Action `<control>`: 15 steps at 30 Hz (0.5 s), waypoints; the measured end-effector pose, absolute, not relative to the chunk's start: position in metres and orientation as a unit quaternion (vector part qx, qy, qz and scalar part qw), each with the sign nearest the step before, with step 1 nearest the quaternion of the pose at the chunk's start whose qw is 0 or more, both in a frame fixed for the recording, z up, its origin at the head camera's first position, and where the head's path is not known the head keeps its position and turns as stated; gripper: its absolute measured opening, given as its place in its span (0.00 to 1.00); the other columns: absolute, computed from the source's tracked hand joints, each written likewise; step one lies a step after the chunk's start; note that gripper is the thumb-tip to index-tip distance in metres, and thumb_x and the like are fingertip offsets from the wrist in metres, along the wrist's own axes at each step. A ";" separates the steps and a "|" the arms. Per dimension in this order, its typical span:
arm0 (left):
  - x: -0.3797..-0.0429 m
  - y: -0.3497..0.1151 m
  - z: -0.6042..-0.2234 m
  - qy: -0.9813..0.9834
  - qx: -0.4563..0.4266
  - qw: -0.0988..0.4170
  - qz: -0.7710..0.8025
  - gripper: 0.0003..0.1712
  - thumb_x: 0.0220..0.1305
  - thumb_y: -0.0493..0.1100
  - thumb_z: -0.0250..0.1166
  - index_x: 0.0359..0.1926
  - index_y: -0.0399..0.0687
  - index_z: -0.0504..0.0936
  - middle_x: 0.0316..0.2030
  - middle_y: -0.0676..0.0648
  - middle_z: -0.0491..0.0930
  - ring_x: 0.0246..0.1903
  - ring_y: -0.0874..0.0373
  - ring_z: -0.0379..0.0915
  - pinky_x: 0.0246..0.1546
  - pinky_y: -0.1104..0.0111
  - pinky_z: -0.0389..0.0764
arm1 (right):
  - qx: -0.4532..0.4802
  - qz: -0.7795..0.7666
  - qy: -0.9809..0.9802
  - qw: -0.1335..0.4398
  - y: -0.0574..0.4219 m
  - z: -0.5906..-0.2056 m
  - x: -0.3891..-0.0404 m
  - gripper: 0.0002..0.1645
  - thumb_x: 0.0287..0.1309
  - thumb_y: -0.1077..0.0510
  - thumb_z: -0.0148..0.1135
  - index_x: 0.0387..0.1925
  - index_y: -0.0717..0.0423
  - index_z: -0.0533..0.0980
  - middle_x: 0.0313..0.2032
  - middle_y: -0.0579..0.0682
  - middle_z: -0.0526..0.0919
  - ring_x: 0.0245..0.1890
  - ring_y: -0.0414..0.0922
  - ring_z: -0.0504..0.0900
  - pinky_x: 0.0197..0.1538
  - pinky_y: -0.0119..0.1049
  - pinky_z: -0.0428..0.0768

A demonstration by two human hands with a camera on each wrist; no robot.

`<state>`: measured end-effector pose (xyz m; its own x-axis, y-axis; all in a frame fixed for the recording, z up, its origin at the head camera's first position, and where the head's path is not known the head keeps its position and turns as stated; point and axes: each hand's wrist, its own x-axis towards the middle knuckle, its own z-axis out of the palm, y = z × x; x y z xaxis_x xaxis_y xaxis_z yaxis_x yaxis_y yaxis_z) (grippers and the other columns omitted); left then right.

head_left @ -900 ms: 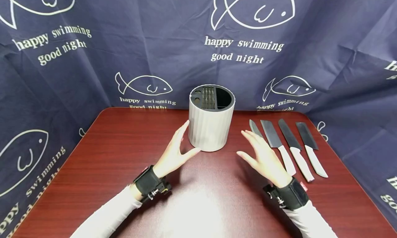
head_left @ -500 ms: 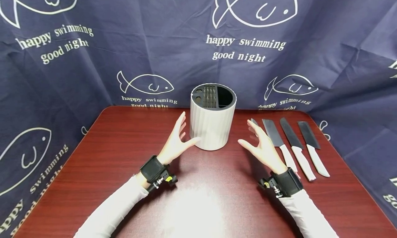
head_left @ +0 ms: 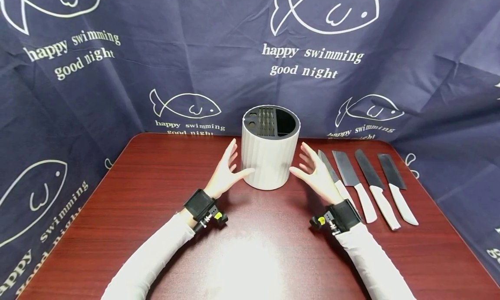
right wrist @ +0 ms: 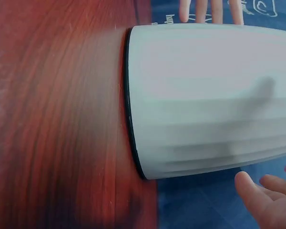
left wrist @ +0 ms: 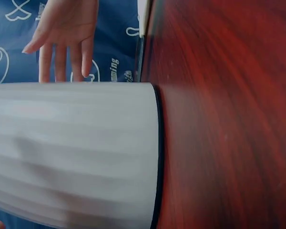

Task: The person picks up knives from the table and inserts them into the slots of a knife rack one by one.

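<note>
A white ribbed knife block (head_left: 268, 161) with a dark slotted top stands upright on the table. My left hand (head_left: 225, 173) is held at its left side, fingers spread, thumb in front of the wall. On the opposite side my right hand (head_left: 317, 177) has its thumb and fingers apart, facing the block. In the right wrist view a small gap separates the right hand (right wrist: 271, 198) from the block's wall (right wrist: 205, 105); the left fingers (right wrist: 215, 10) show beyond it. Whether the left hand touches the wall, I cannot tell. Neither hand holds anything.
Several white-handled knives lie side by side at the right: a narrow pointed knife (head_left: 329, 164) nearest the right hand, a cleaver (head_left: 345, 167), a long knife (head_left: 369, 169) and a broad-bladed knife (head_left: 392, 172). Behind the red-brown table (head_left: 164, 161) hangs a blue printed cloth (head_left: 234, 39).
My right hand has moved left, away from over the knives, to the block's right side. The left hand has shifted slightly up and stays by the block, which stands in place.
</note>
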<state>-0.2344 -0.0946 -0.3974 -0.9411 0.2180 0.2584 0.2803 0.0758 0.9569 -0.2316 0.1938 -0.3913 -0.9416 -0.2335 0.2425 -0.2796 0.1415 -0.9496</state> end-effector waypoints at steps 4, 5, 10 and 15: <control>-0.240 -0.092 -0.399 -0.732 -0.182 0.027 -0.656 0.56 0.58 0.32 0.69 0.77 0.47 0.41 0.75 0.40 0.44 0.73 0.44 0.45 0.70 0.43 0.55 | 0.174 0.642 -0.746 0.026 0.189 -0.394 -0.240 0.51 0.58 0.65 0.66 0.76 0.51 0.48 0.75 0.51 0.51 0.73 0.53 0.54 0.71 0.52 0.61; -0.241 -0.091 -0.399 -0.732 -0.185 0.027 -0.655 0.56 0.57 0.31 0.68 0.77 0.47 0.41 0.76 0.40 0.43 0.73 0.43 0.45 0.70 0.43 0.55 | 0.173 0.641 -0.747 0.028 0.187 -0.394 -0.242 0.52 0.57 0.65 0.66 0.76 0.50 0.49 0.75 0.50 0.52 0.73 0.52 0.55 0.71 0.51 0.61; -0.245 -0.089 -0.400 -0.731 -0.199 0.027 -0.652 0.57 0.57 0.31 0.69 0.77 0.48 0.42 0.76 0.40 0.43 0.73 0.45 0.45 0.69 0.42 0.56 | 0.177 0.646 -0.742 0.029 0.181 -0.393 -0.247 0.52 0.56 0.69 0.66 0.76 0.50 0.49 0.74 0.50 0.54 0.72 0.50 0.57 0.72 0.51 0.61; -0.249 -0.088 -0.401 -0.734 -0.200 0.032 -0.648 0.56 0.57 0.32 0.69 0.77 0.50 0.43 0.75 0.43 0.46 0.73 0.47 0.47 0.69 0.43 0.57 | 0.194 0.660 -0.725 0.025 0.173 -0.383 -0.242 0.53 0.56 0.72 0.64 0.76 0.54 0.48 0.74 0.55 0.55 0.72 0.54 0.56 0.71 0.55 0.60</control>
<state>-0.2489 -0.0880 -0.4014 -0.9177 0.2530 0.3063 0.3353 0.0794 0.9388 -0.2421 0.1729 -0.3826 -0.9238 -0.2475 0.2922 -0.3141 0.0530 -0.9479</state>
